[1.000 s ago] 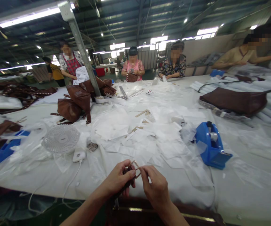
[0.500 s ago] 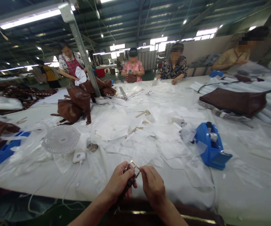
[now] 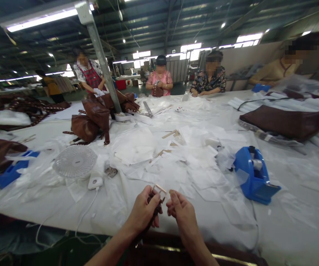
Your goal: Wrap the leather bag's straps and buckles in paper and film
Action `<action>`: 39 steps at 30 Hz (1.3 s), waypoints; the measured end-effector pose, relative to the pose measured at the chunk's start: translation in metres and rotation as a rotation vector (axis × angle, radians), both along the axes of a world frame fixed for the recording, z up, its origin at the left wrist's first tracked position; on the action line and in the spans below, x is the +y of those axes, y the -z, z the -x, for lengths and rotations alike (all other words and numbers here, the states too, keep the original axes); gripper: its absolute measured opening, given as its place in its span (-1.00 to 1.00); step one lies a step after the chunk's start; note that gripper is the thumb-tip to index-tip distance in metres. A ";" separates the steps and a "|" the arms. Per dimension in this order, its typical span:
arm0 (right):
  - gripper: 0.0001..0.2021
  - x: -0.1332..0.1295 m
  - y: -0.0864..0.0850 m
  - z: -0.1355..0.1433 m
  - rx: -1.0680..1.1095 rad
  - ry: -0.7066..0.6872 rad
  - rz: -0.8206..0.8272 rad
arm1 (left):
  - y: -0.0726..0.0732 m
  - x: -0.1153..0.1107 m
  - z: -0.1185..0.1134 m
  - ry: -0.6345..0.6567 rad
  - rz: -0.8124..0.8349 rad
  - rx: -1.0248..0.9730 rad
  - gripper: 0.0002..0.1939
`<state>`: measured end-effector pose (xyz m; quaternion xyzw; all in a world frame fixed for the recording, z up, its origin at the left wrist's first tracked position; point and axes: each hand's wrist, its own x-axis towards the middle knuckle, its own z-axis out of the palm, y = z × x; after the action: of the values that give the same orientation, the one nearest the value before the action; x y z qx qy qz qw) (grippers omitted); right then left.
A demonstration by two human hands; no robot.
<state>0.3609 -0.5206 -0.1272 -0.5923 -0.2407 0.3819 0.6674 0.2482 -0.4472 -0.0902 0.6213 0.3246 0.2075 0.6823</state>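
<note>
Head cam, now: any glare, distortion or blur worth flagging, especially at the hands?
Head view: tube light and far windows burn out white against a dim roof; post leans, possibly lens distortion. Same view: buckle in left hand readable, fine detail soft; right hand too soft to tell if it pinches anything.

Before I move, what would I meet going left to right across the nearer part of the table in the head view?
Blue plastic object, round fan, left hand gripping a metal buckle, right hand, blue tape dispenser.
</note>
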 end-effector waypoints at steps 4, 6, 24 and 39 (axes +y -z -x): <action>-0.60 0.003 -0.009 -0.001 0.190 -0.174 -0.033 | -0.007 0.001 0.001 0.103 -0.046 -0.003 -0.72; -0.62 0.003 -0.015 0.002 0.178 -0.154 -0.034 | -0.010 0.003 0.006 0.117 -0.029 -0.002 -0.72; -0.63 0.007 -0.016 0.008 0.155 0.037 -0.030 | 0.021 -0.013 0.106 0.047 -0.128 0.268 -0.58; -0.62 0.009 -0.024 0.011 0.032 -0.143 -0.051 | -0.026 0.011 0.060 0.050 -0.119 0.009 -0.41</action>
<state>0.3499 -0.5117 -0.1031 -0.5502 -0.2812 0.4317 0.6571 0.1885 -0.4365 -0.0637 0.6698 0.2992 0.2064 0.6475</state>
